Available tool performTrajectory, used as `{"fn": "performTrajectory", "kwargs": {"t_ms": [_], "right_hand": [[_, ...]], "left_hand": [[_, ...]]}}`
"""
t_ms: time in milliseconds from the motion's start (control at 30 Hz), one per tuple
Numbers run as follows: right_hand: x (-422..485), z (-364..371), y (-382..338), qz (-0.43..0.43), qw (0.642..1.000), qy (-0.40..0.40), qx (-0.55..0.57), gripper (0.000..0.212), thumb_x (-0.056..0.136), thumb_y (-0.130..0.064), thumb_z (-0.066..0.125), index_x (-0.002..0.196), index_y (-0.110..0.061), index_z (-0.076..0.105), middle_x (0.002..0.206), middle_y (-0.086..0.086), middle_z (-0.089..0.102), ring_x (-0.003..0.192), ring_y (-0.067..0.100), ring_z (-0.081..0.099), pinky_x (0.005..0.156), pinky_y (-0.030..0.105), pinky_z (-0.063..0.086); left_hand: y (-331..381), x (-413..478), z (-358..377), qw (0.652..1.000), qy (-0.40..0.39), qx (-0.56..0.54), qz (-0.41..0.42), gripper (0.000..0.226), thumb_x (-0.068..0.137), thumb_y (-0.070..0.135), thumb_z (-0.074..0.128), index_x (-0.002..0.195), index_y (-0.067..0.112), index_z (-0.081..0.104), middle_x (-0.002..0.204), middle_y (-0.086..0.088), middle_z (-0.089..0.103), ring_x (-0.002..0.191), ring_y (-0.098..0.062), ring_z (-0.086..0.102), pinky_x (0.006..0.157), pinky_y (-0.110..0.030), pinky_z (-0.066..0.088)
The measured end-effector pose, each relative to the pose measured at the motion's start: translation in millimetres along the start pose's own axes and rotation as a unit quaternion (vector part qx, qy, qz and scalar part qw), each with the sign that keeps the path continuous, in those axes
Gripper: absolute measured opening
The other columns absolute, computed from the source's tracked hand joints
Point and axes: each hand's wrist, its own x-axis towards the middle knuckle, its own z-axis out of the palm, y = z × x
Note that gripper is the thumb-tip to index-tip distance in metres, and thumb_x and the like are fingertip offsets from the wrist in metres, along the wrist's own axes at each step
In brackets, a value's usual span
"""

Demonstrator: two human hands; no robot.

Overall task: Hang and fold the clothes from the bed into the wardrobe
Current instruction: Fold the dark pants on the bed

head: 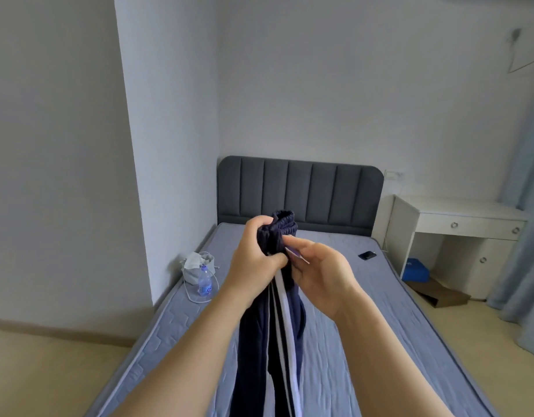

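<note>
While the navy track pants (277, 311) hang lengthwise above the bed, their elastic waistband is bunched in the left hand (256, 254), whose fingers curl tight round it. The right hand (322, 281) pinches the cloth just below, beside the white side stripes. Under them lies a quilted blue-grey mattress (365, 311) with a dark padded headboard (301, 191) against the pale wall. A black phone (367, 255) rests near its right edge. A small drawstring bag (193, 270) and a water bottle (204, 282) stand at its left edge. A white desk (458, 218) and a blue curtain (527, 206) fill the right side, with cardboard (440, 293) on the floor.
</note>
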Motion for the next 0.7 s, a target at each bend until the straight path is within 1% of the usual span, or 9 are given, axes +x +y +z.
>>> {"fn": "performTrajectory", "kwargs": {"t_ms": [67, 133, 200, 267, 367, 467, 533, 633, 700], "right_hand": [[-2.8, 1.0, -3.1, -0.049, 0.992, 0.038, -0.107, 0.04, 0.086, 0.012, 0.034, 0.09, -0.01, 0.067, 0.108, 0.006, 0.066, 0.092, 0.015, 0.065, 0.069, 0.02, 0.054], [-8.2, 2.2, -13.3, -0.142, 0.946, 0.092, -0.275, 0.042, 0.088, 0.008, 0.041, 0.098, -0.027, 0.061, 0.111, -0.004, 0.061, 0.1, 0.012, 0.058, 0.076, 0.016, 0.05], [-13.6, -0.5, -20.5, -0.204, 0.902, 0.074, -0.374, 0.048, 0.089, -0.004, 0.053, 0.11, -0.047, 0.046, 0.127, -0.016, 0.045, 0.114, 0.004, 0.044, 0.089, 0.018, 0.042], [-19.4, -1.9, -25.8, -0.225, 0.912, -0.003, -0.344, 0.06, 0.088, -0.015, 0.062, 0.117, -0.06, 0.034, 0.133, -0.027, 0.036, 0.119, -0.009, 0.039, 0.096, 0.02, 0.041], [-25.1, 0.6, -30.2, -0.257, 0.91, -0.058, -0.319, 0.071, 0.079, -0.022, 0.072, 0.118, -0.068, 0.033, 0.125, -0.033, 0.043, 0.111, -0.013, 0.05, 0.085, 0.012, 0.049], [-33.9, 0.9, -34.5, -0.306, 0.873, -0.01, -0.379, 0.069, 0.072, -0.034, 0.075, 0.116, -0.068, 0.035, 0.122, -0.033, 0.047, 0.114, -0.008, 0.049, 0.09, 0.012, 0.047], [-41.9, -2.9, -35.0, -0.318, 0.867, 0.023, -0.383, 0.061, 0.072, -0.034, 0.075, 0.111, -0.065, 0.04, 0.108, -0.039, 0.052, 0.103, -0.014, 0.052, 0.078, 0.005, 0.047], [-52.5, -6.2, -29.4, -0.317, 0.87, 0.083, -0.368, 0.042, 0.075, -0.038, 0.072, 0.1, -0.058, 0.045, 0.092, -0.043, 0.054, 0.089, -0.02, 0.052, 0.063, -0.001, 0.043], [-58.1, -1.6, -22.6, -0.304, 0.874, 0.105, -0.365, 0.03, 0.077, -0.043, 0.069, 0.094, -0.055, 0.047, 0.086, -0.033, 0.059, 0.084, -0.019, 0.053, 0.059, 0.001, 0.043]], "left_hand": [[7.3, 3.8, -4.3, 0.999, 0.028, -0.045, 0.005, 0.052, 0.07, -0.008, 0.054, 0.093, 0.038, 0.049, 0.089, 0.014, 0.055, 0.075, 0.0, 0.053, 0.066, -0.014, 0.043], [15.6, 7.7, -11.0, 0.991, 0.052, -0.122, -0.018, 0.048, 0.07, -0.012, 0.047, 0.087, 0.033, 0.053, 0.082, 0.005, 0.052, 0.07, -0.01, 0.049, 0.062, -0.023, 0.042], [26.1, 8.9, -21.4, 0.979, 0.04, -0.193, -0.055, 0.047, 0.071, -0.014, 0.041, 0.083, 0.029, 0.056, 0.078, 0.001, 0.053, 0.067, -0.016, 0.051, 0.058, -0.028, 0.044], [35.6, 9.5, -32.4, 0.96, -0.013, -0.266, -0.085, 0.047, 0.071, -0.012, 0.034, 0.082, 0.026, 0.059, 0.07, 0.002, 0.059, 0.059, -0.013, 0.057, 0.05, -0.025, 0.048], [50.5, 7.7, -43.1, 0.938, -0.08, -0.321, -0.104, 0.047, 0.071, -0.007, 0.03, 0.08, 0.025, 0.063, 0.066, 0.004, 0.063, 0.055, -0.011, 0.06, 0.05, -0.023, 0.051], [63.4, 0.5, -42.0, 0.963, -0.091, -0.245, -0.067, 0.042, 0.072, -0.002, 0.032, 0.083, 0.026, 0.061, 0.069, 0.006, 0.061, 0.058, -0.007, 0.059, 0.05, -0.02, 0.049], [67.9, -9.0, -39.4, 0.978, -0.119, -0.167, -0.032, 0.038, 0.071, 0.011, 0.036, 0.092, 0.032, 0.059, 0.08, 0.01, 0.061, 0.069, -0.003, 0.06, 0.058, -0.018, 0.05], [66.9, -31.8, -37.1, 0.976, -0.202, -0.08, 0.018, 0.041, 0.08, 0.033, 0.042, 0.113, 0.056, 0.047, 0.101, 0.034, 0.059, 0.099, 0.009, 0.057, 0.083, -0.011, 0.046], [64.1, -48.8, -37.4, 0.978, -0.202, -0.026, 0.055, 0.041, 0.082, 0.04, 0.052, 0.115, 0.059, 0.037, 0.1, 0.042, 0.055, 0.097, 0.015, 0.055, 0.08, -0.003, 0.043]]}}
